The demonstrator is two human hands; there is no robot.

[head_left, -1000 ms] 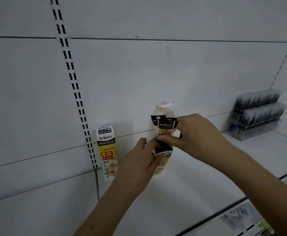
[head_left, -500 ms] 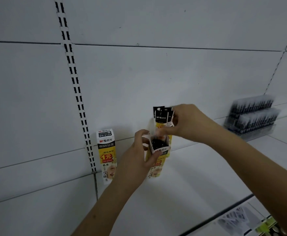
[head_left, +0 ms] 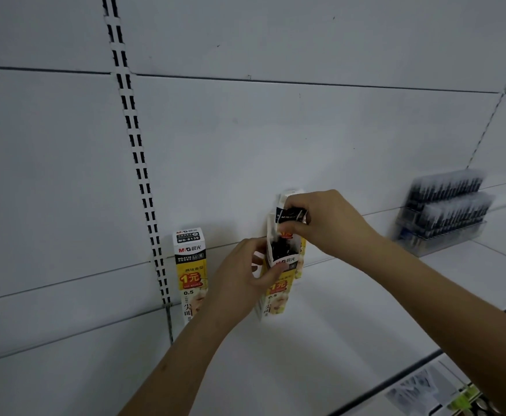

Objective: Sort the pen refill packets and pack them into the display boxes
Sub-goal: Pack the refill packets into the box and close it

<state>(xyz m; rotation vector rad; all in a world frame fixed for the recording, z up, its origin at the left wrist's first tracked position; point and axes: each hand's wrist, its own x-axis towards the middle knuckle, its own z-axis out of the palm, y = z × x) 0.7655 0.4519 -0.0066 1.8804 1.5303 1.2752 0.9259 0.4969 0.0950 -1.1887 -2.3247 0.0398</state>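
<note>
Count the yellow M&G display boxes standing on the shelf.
2. A closed display box stands by the slotted upright; the open display box to its right is gripped by the left hand. More may be hidden behind the hands.

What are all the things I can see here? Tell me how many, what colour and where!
open display box: 1, yellow, white and black, standing on the shelf at centre, top open
pen refill packets: a small bunch, black tops, half way into the open box
closed display box: 1, yellow, white and black, upright on the shelf, left of the open one
clear tray of pens: 1, see-through with dark pens, blurred, right end of the shelf
shelf: 1, white
slotted upright: 1, white with black slots, on the back wall
left hand: 1, grip on the open box
right hand: 1, pinches the packets
</note>
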